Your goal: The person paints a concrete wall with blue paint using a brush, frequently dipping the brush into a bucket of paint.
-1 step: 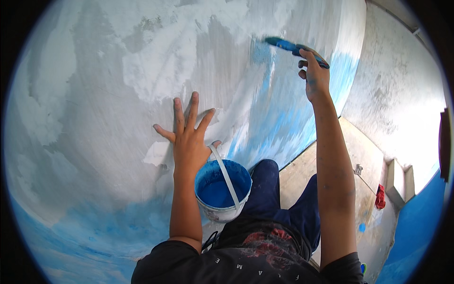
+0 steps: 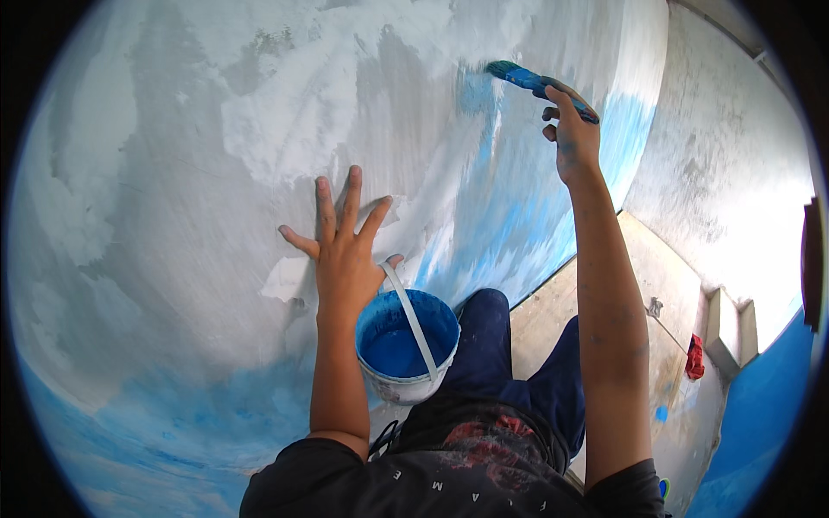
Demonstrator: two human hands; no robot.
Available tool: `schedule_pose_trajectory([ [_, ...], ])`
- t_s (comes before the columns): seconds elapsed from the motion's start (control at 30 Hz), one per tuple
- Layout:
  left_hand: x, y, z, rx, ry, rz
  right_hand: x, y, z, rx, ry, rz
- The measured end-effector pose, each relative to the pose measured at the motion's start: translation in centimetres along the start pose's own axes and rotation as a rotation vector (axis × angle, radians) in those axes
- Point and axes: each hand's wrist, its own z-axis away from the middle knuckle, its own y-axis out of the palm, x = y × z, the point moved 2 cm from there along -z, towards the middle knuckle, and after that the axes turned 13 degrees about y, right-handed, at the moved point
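Note:
My left hand (image 2: 345, 246) presses on the mottled white, grey and pale-blue painted wall (image 2: 173, 173) with fingers spread, while its thumb hooks the white handle of a bucket (image 2: 397, 380) of blue paint hanging below it. My right hand (image 2: 570, 134) is closed round a blue-stained paintbrush (image 2: 522, 76), raised at the upper right, its bristles at the wall where a patch of light blue shows.
My legs in dark trousers (image 2: 484, 337) are below, on a pale, stained floor (image 2: 656, 268). At the right are another wall (image 2: 708, 129), a small concrete step (image 2: 725, 328), a red item (image 2: 695, 354) and a blue painted surface (image 2: 760, 406).
My right hand and the brush have shifted very slightly up the wall. My left hand and the bucket look almost unchanged.

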Motion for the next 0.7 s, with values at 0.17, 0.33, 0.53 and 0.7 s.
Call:
schedule_pose_trajectory([
  [0.17, -0.2, 0.0, 0.0, 0.019, -0.015, 0.0, -1.9, -2.0, -1.0, -0.001, 0.071, 0.374],
  [0.33, 0.3, 0.6, 0.1, -0.036, 0.027, -0.052, -0.9, -1.7, -1.1, -0.039, -0.028, 0.086],
  [0.53, 0.6, 1.4, 0.1, -0.041, 0.033, -0.099, -2.0, -1.6, 0.2, 0.089, -0.001, 0.361],
  [0.7, 0.8, 1.6, 0.2, -0.054, 0.042, -0.096, -1.7, -2.0, 0.2, 0.088, -0.061, 0.285],
])
